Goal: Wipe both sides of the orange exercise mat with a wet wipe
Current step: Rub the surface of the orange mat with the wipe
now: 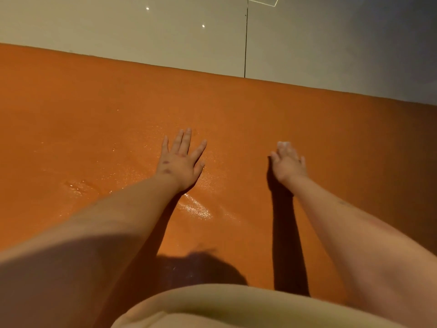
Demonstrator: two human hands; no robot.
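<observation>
The mat [94,114] is spread flat on the tiled floor [118,24] and fills most of the view, its far edge running across the tiles. Glistening wet streaks [194,207] are seen on it near the left wrist, so part of this face is judged wiped; which face is up cannot be told. A white wipe [283,144] is pressed to the mat under the fingertips of the right hand [289,165], whose fingers are laid out fairly straight, though blurred. The left hand [181,162] is held open, fingers spread, palm flat on the mat, nothing gripped.

Several faults could follow. The wipe is pinned only by fingertip pressure, so it could be bunched up or left behind on a fast stroke. Weight is leaned on a palm set on damp foam, where a slip is likely. The mat could be pushed along the glossy tiles, and dry bands towards the far edge could be missed
</observation>
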